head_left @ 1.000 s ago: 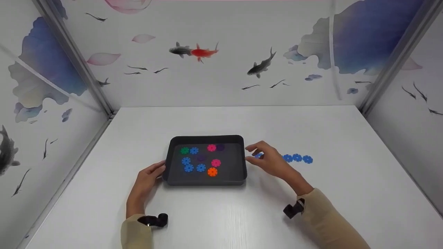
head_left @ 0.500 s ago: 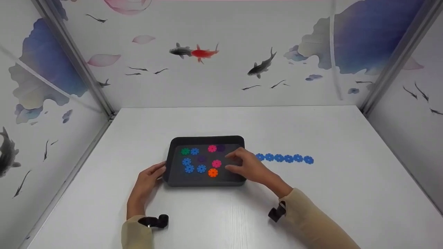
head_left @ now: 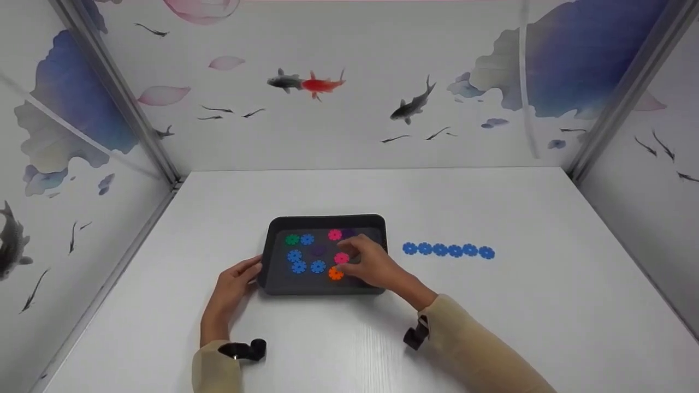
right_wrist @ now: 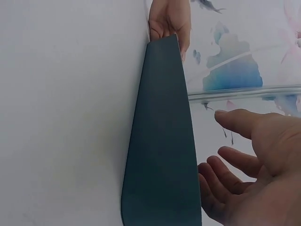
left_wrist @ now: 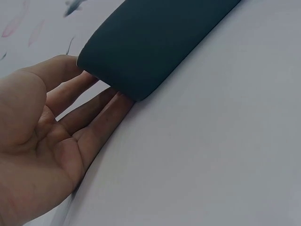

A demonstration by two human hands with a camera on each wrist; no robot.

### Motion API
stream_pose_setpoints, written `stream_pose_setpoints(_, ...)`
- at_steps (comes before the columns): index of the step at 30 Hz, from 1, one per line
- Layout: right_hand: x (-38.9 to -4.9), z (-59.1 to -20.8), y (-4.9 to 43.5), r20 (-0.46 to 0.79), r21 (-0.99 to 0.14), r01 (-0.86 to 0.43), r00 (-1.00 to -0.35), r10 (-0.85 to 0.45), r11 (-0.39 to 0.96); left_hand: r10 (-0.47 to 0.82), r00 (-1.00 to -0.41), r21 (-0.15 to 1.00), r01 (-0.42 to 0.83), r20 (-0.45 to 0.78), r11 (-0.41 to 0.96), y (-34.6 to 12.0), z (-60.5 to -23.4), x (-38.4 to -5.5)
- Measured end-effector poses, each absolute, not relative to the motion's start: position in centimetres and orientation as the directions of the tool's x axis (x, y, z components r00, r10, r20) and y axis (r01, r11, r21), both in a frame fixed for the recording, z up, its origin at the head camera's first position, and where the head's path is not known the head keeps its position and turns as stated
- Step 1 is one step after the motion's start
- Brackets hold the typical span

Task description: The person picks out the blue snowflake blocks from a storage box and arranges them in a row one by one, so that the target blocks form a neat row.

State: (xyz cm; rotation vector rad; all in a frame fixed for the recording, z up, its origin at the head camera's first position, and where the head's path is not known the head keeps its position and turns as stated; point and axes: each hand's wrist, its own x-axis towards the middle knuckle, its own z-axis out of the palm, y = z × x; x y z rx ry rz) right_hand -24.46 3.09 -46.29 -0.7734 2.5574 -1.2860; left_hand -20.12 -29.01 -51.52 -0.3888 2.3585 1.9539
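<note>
A dark rectangular tray (head_left: pixel 278 286) lies on the table in the head view, holding several notched plastic snowflake discs in blue, green, pink, purple and orange. At its left end my left hand (head_left: pixel 232 286) holds the tray, thumb by the rim and fingers at the outer wall and lower edge, as the left wrist view shows. My right hand (head_left: pixel 374 265) hovers over the tray's right half, thumb and fingers spread apart. Nearest to it are a pink disc (head_left: pixel 341 258) and an orange disc (head_left: pixel 335 273). No disc shows between its fingers; the tray wall hides the discs in the right wrist view.
Right of the tray, a row of several blue discs (head_left: pixel 440 249) lies edge to edge on the white table (head_left: pixel 338 338). Panels painted with fish and petals (head_left: pixel 349 125) stand behind and along both sides.
From the left end of the blue row, my right hand has moved left over the tray, uncovering the row. My left hand and the tray have stayed in place.
</note>
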Motion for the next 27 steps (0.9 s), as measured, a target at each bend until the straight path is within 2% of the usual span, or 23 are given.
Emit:
stream_pose_setpoints(17,-25.7,-46.6,-0.3,0.039,-0.728,-0.418,-0.817,-0.575,0.544,-0.163,-0.964,0.965,-0.232,-0.211,0.123,-29.0,-51.4,-20.0)
stream_pose_setpoints(27,-26.3,-47.4,-1.4,0.061,-0.691,-0.469,-0.796,-0.603,0.55,-0.156,-0.962,0.96,-0.245,-0.224,0.137,-28.9,-51.5,-20.2)
